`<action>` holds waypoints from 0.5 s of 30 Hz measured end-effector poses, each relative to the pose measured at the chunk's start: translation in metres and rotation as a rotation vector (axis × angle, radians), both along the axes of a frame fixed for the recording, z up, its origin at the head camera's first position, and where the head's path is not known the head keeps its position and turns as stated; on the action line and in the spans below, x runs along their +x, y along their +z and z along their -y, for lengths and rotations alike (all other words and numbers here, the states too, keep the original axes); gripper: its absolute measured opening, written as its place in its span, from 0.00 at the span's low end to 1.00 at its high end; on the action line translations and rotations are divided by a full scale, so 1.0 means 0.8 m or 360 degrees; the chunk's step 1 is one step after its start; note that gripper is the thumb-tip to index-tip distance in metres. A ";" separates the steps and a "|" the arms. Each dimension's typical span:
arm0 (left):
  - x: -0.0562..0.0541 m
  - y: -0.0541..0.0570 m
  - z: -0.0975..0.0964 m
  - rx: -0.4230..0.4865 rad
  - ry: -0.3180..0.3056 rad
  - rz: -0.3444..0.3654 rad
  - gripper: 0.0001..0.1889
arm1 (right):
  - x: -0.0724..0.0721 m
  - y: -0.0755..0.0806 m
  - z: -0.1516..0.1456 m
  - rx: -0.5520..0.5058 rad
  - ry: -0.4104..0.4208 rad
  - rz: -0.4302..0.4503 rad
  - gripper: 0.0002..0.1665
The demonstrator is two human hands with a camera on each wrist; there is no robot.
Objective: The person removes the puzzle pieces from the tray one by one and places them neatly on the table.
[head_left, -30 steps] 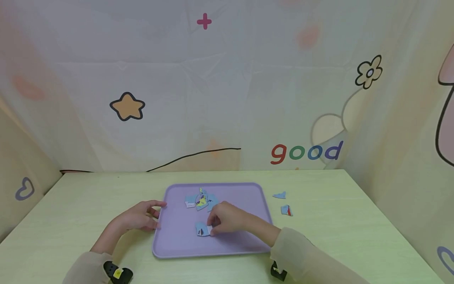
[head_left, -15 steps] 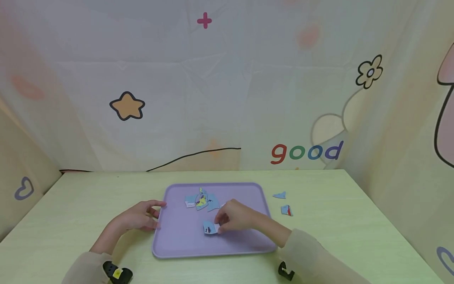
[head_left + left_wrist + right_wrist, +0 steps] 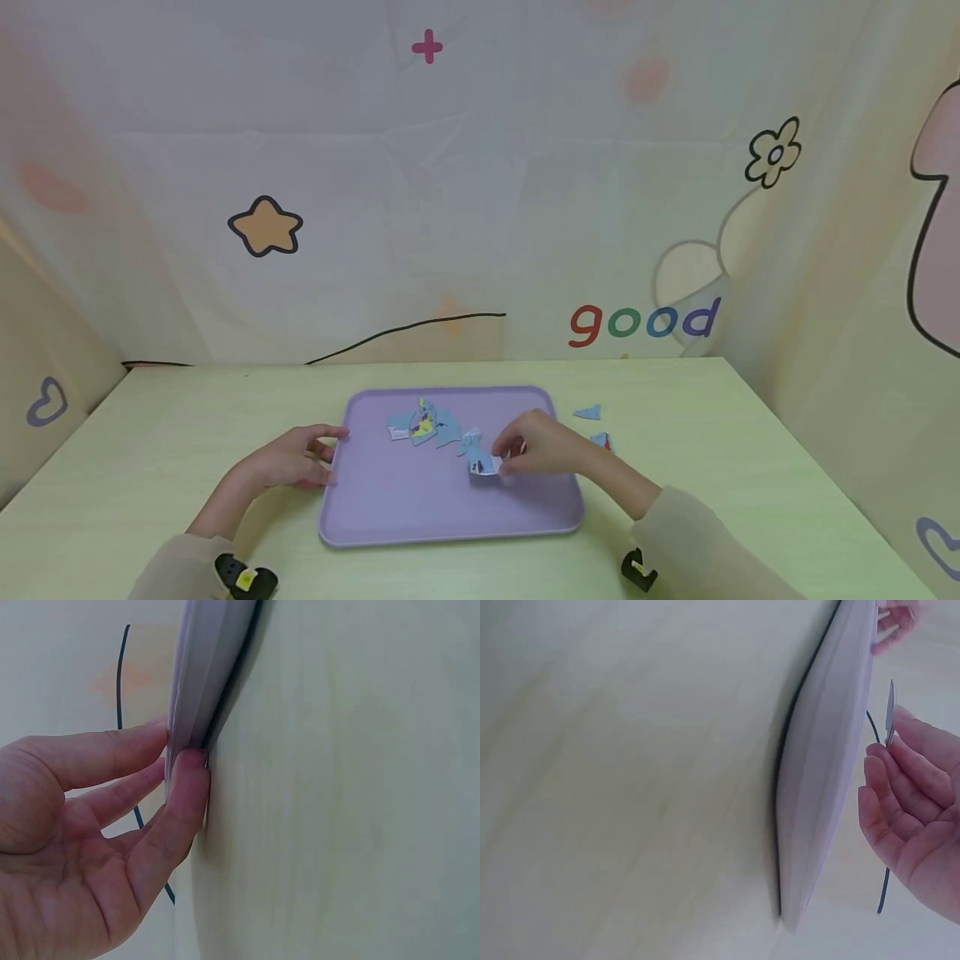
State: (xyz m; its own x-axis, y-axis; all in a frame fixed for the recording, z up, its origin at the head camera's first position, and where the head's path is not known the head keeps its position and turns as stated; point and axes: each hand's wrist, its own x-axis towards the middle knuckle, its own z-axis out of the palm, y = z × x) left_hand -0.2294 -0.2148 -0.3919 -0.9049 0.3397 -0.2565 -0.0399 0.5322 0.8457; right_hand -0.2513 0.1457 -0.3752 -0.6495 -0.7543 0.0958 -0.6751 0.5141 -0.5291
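Note:
A light-blue jigsaw puzzle piece is pinched between thumb and fingertips of my right hand, held slightly above the tray and tilted. Its thin edge shows in the right wrist view. Close behind it on the tray lies another light-blue piece; whether the two touch I cannot tell. At the left side, my left hand grips the rim of the purple tray, with fingers on both faces of the rim. Several joined blue and yellow pieces lie toward the tray's back left.
Two loose pieces lie on the table right of the tray: a blue one and a blue and red one, partly covered by the right hand. A printed cloth backdrop stands behind the table.
My right hand has moved right and back with the held puzzle piece, uncovering the light-blue piece behind it. My left hand stays at the tray's rim.

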 end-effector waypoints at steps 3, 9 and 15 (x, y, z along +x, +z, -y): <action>0.000 -0.001 0.000 0.0005 0.0006 0.0003 0.34 | -0.001 0.002 -0.012 -0.0006 -0.0051 0.0010 0.08; 0.001 0.000 -0.001 0.0018 0.0008 0.0003 0.34 | -0.003 0.006 -0.035 -0.0016 -0.0180 0.0036 0.09; 0.002 0.001 -0.001 0.0010 0.0009 0.0000 0.34 | -0.006 0.009 -0.060 -0.0035 -0.0229 0.0046 0.10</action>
